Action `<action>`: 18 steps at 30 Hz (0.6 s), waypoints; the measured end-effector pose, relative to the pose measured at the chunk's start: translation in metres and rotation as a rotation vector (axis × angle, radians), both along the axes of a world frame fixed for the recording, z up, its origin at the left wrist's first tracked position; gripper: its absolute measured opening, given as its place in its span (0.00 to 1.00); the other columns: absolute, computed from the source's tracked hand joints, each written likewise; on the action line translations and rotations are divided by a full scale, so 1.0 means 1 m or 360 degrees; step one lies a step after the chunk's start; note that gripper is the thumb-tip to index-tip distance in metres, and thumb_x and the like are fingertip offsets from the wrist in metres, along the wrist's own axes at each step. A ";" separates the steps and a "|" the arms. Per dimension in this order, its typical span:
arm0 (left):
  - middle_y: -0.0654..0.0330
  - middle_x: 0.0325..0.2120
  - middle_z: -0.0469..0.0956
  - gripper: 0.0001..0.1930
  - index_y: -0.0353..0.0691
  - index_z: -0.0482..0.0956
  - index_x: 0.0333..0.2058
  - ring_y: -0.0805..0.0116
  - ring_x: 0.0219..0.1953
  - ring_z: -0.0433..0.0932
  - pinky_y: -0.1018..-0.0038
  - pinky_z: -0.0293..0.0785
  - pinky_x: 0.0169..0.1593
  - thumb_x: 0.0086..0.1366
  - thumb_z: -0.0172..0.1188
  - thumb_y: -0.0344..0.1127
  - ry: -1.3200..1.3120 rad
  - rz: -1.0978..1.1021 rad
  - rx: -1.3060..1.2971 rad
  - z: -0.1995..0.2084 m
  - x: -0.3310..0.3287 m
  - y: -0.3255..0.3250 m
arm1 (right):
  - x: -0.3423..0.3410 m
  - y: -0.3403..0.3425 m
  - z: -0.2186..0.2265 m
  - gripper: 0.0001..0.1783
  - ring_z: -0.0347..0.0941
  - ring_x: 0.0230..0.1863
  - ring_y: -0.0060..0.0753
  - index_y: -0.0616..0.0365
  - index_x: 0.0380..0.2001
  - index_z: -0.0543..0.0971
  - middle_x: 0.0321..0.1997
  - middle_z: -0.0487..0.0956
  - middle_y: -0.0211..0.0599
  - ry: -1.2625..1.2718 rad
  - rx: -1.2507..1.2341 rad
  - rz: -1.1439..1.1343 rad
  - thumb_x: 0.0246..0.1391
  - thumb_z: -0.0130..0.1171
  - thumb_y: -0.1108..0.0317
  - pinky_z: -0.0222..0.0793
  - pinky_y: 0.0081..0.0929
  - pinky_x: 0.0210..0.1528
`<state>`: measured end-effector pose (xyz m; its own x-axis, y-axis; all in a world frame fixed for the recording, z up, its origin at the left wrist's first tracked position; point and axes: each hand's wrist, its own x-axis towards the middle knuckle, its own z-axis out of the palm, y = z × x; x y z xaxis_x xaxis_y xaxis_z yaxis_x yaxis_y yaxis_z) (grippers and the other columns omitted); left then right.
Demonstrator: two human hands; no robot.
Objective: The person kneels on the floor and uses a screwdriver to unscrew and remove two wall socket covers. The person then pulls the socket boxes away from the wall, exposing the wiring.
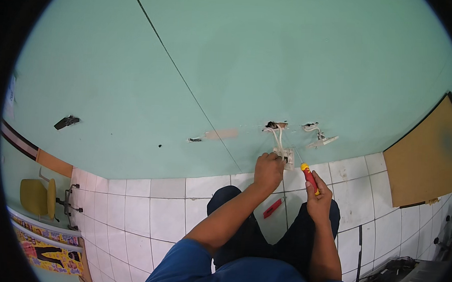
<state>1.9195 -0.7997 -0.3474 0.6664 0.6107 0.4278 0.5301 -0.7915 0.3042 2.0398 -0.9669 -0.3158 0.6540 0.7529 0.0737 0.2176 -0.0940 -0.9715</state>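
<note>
My left hand is closed on the left side of a white wall socket plate, whose back faces me. White wires run from the plate up to a ragged hole in the green wall. In my right hand is a red and yellow screwdriver, gripped by its handle. Its thin shaft slants up and left beside the plate; whether the tip touches anything is too small to tell. A red utility knife lies on the floor between my legs.
A second white plate hangs by wires from another wall hole at the right. A brown board leans at the far right. White tiles cover the floor. At the left stand an olive chair and colourful printed panels.
</note>
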 end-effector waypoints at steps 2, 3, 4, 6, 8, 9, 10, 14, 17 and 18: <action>0.54 0.26 0.79 0.11 0.39 0.83 0.24 0.53 0.34 0.77 0.58 0.70 0.40 0.63 0.60 0.37 0.0005 0.0053 -0.0087 0.003 0.009 -0.007 | 0.000 0.001 0.006 0.23 0.76 0.57 0.36 0.69 0.59 0.75 0.56 0.80 0.52 -0.0021 0.0026 -0.0041 0.63 0.60 0.70 0.68 0.28 0.61; 0.54 0.27 0.79 0.11 0.38 0.83 0.24 0.53 0.35 0.76 0.58 0.71 0.40 0.63 0.60 0.37 0.0023 0.0093 -0.0139 0.005 0.014 -0.011 | 0.000 0.002 0.009 0.23 0.76 0.57 0.36 0.69 0.60 0.75 0.56 0.80 0.53 -0.0049 0.0035 -0.0069 0.63 0.60 0.70 0.68 0.28 0.61; 0.53 0.27 0.79 0.12 0.38 0.84 0.24 0.52 0.35 0.76 0.59 0.72 0.41 0.62 0.61 0.37 -0.0005 0.0122 -0.0136 0.008 0.016 -0.013 | -0.001 0.003 0.012 0.24 0.76 0.57 0.36 0.69 0.60 0.75 0.57 0.79 0.53 0.0023 0.0054 -0.0061 0.63 0.60 0.70 0.68 0.29 0.61; 0.52 0.27 0.79 0.11 0.38 0.84 0.23 0.52 0.35 0.77 0.59 0.72 0.41 0.60 0.61 0.37 0.0081 0.0144 -0.0155 0.013 0.012 -0.012 | -0.003 0.004 0.017 0.24 0.76 0.57 0.36 0.69 0.60 0.74 0.57 0.79 0.53 0.0143 0.0080 -0.0058 0.63 0.60 0.70 0.68 0.29 0.61; 0.51 0.25 0.79 0.12 0.38 0.83 0.22 0.50 0.34 0.77 0.54 0.72 0.40 0.60 0.60 0.37 0.0234 0.0126 -0.0099 0.019 0.000 -0.007 | -0.006 0.003 0.021 0.24 0.76 0.57 0.36 0.69 0.60 0.74 0.57 0.79 0.53 0.0054 0.0081 -0.0002 0.63 0.60 0.70 0.68 0.29 0.61; 0.51 0.25 0.78 0.11 0.38 0.83 0.21 0.50 0.33 0.77 0.55 0.72 0.40 0.59 0.60 0.37 0.0263 0.0103 -0.0054 0.022 -0.010 -0.004 | -0.007 0.001 0.022 0.24 0.76 0.57 0.36 0.69 0.60 0.74 0.57 0.79 0.53 -0.0020 0.0100 0.0021 0.63 0.60 0.70 0.68 0.29 0.61; 0.51 0.25 0.78 0.11 0.38 0.83 0.21 0.51 0.33 0.77 0.55 0.72 0.40 0.58 0.61 0.37 0.0319 0.0074 -0.0012 0.026 -0.021 -0.002 | -0.009 0.000 0.023 0.24 0.76 0.57 0.35 0.69 0.60 0.74 0.56 0.80 0.53 0.0021 0.0140 0.0043 0.63 0.61 0.70 0.68 0.29 0.61; 0.52 0.24 0.78 0.09 0.39 0.83 0.21 0.52 0.31 0.77 0.56 0.74 0.37 0.55 0.61 0.36 0.0364 0.0015 0.0002 0.045 -0.046 -0.005 | -0.011 -0.005 0.026 0.24 0.76 0.57 0.35 0.70 0.60 0.74 0.55 0.80 0.52 0.0041 0.0062 0.0037 0.63 0.61 0.69 0.68 0.29 0.61; 0.50 0.25 0.78 0.10 0.37 0.83 0.22 0.50 0.31 0.78 0.55 0.75 0.38 0.58 0.60 0.35 0.0306 0.0080 -0.0119 0.059 -0.047 -0.012 | -0.008 -0.010 0.029 0.24 0.76 0.56 0.35 0.70 0.59 0.75 0.55 0.80 0.53 0.0076 0.0122 0.0018 0.63 0.61 0.69 0.68 0.29 0.61; 0.49 0.25 0.78 0.10 0.36 0.83 0.23 0.49 0.32 0.78 0.55 0.75 0.39 0.58 0.59 0.35 0.0261 0.0113 -0.0133 0.062 -0.045 -0.013 | -0.007 -0.012 0.030 0.24 0.76 0.56 0.35 0.70 0.59 0.75 0.55 0.80 0.53 0.0093 0.0135 0.0002 0.63 0.61 0.69 0.69 0.29 0.61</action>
<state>1.8744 -0.8124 -0.2857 0.6772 0.6872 0.2629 0.6313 -0.7262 0.2720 2.0331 -0.9789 -0.2860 0.6579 0.7466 0.0989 0.1606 -0.0107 -0.9870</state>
